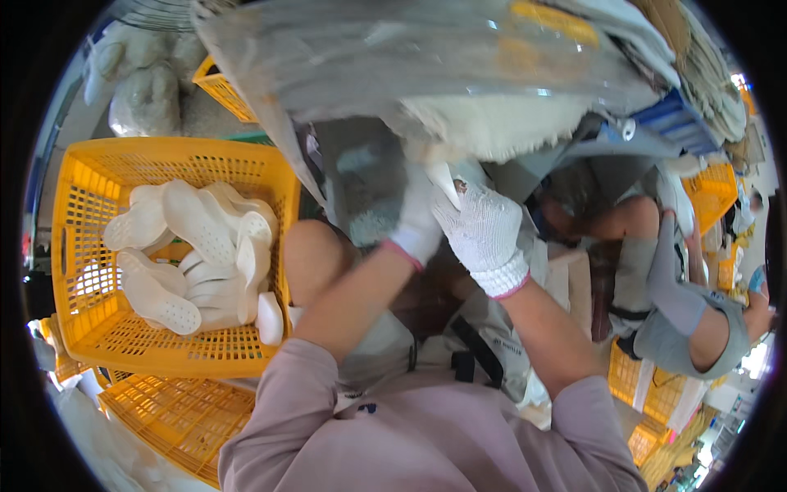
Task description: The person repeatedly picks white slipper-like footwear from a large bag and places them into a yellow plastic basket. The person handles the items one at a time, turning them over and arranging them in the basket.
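My right hand [484,220], in a white knitted glove with a pink cuff edge, is closed around a white pointed piece [445,184]; its kind does not show clearly. Close beside it on the left, my left hand [420,209] is gloved the same way and smeared by motion, so its fingers cannot be made out. Both hands are just below the edge of a fluffy white pad [500,127] on a plastic-covered surface [410,53]. To the left, several cream-white shoe soles [197,217] with small holes lie piled in a yellow basket [90,336].
A second yellow basket [176,414] lies below the first. Plastic-wrapped bundles [146,94] are at the upper left. On the right sits another person [697,328] with grey sleeves, close to more yellow crates [709,193]. A blue crate [676,123] stands at the upper right.
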`<state>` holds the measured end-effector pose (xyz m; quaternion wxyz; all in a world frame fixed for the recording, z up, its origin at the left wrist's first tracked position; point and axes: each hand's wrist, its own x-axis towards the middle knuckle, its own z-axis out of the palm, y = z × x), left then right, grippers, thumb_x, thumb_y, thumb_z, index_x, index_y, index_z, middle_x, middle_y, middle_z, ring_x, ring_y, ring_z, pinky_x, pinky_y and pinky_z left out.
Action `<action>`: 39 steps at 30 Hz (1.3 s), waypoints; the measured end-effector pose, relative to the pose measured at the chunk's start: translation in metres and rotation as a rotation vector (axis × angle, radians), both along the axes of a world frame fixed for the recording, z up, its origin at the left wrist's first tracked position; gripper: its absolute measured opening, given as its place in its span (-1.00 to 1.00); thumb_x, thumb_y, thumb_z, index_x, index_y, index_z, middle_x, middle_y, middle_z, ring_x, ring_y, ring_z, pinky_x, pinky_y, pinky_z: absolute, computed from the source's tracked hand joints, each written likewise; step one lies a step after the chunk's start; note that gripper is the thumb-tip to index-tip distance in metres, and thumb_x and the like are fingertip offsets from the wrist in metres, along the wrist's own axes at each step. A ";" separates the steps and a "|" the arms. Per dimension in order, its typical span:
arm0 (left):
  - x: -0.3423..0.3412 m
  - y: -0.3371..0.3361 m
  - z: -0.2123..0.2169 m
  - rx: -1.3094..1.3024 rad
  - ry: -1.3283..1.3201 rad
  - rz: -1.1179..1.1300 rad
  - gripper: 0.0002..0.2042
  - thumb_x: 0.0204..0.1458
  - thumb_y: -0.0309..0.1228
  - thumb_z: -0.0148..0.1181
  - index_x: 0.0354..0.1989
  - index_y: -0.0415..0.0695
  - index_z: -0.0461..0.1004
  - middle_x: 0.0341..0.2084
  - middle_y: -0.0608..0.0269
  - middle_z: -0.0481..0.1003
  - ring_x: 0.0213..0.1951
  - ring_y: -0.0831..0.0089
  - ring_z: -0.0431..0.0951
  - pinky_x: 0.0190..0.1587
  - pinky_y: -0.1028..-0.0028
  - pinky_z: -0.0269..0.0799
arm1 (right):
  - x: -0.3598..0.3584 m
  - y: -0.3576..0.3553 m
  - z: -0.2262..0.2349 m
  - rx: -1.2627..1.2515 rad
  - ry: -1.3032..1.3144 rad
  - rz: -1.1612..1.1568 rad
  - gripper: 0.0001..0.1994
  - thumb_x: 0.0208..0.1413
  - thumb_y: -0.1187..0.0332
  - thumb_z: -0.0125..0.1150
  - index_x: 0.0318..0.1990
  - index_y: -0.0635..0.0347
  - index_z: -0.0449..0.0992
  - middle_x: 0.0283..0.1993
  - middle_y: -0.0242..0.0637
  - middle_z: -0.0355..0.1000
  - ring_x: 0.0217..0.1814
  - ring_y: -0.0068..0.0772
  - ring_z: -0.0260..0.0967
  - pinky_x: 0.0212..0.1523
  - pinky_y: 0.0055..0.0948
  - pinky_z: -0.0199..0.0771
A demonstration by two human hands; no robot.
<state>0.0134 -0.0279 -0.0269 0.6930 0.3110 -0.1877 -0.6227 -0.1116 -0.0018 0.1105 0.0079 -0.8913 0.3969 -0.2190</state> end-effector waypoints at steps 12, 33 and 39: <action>0.014 -0.022 0.015 -0.093 0.620 -0.213 -0.48 0.44 0.07 -0.13 0.18 -0.12 0.51 -0.02 0.01 0.60 -0.02 0.12 0.62 0.15 0.13 0.53 | 0.014 0.009 0.052 1.010 -0.401 0.069 -0.50 0.17 0.23 0.38 0.23 0.27 0.54 0.12 0.02 0.58 0.12 -0.13 0.59 0.16 -0.21 0.57; 0.023 0.005 0.049 0.359 0.455 -0.134 -0.29 0.27 0.12 -0.30 0.25 -0.28 0.42 0.06 -0.29 0.53 0.05 -0.19 0.57 0.17 -0.09 0.52 | -0.003 0.023 0.004 0.231 -0.284 -0.014 -0.57 0.00 0.11 0.55 -0.06 0.18 0.68 -0.26 -0.01 0.67 -0.26 0.08 0.65 -0.22 -0.14 0.64; 0.008 0.021 0.036 0.228 -1.138 0.326 -0.66 0.45 -0.24 -0.14 0.15 -0.19 0.44 -0.08 0.00 0.63 -0.08 0.15 0.67 0.01 0.21 0.62 | 0.032 0.000 0.000 0.314 -0.388 -0.168 -0.65 -0.01 0.05 0.56 -0.26 0.16 0.74 -0.32 -0.05 0.67 -0.26 0.06 0.66 -0.20 -0.14 0.64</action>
